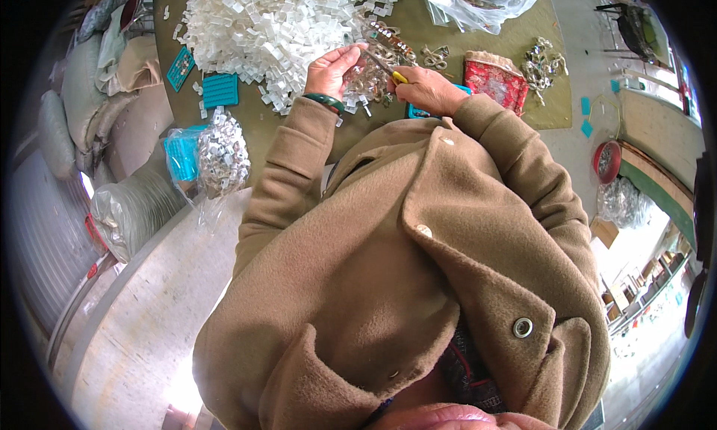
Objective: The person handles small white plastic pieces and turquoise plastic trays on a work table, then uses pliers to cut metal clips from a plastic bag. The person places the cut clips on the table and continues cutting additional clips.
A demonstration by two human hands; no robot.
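Observation:
Over the near edge of the table, my right hand point(432, 90) is closed around a yellow-handled tool point(399, 78) with a thin metal shaft. Its exact kind is unclear. The shaft points up and left toward my left hand point(328, 70), whose thumb and fingers are pinched together close to its tip. Whatever they pinch is too small to make out. Just beyond and left of my hands spreads a big heap of small clear-white plastic pieces point(254, 34). Small metal parts point(370, 79) lie between my hands. A blue tray point(417, 112) shows partly beneath my right hand.
Right of my hands lie a red patterned cloth pad point(489, 79) and a pile of metal parts point(544, 63). A clear plastic bag point(485, 16) sits at the far edge. Two teal trays point(220, 90) and a bag of white pieces point(222, 152) are at left.

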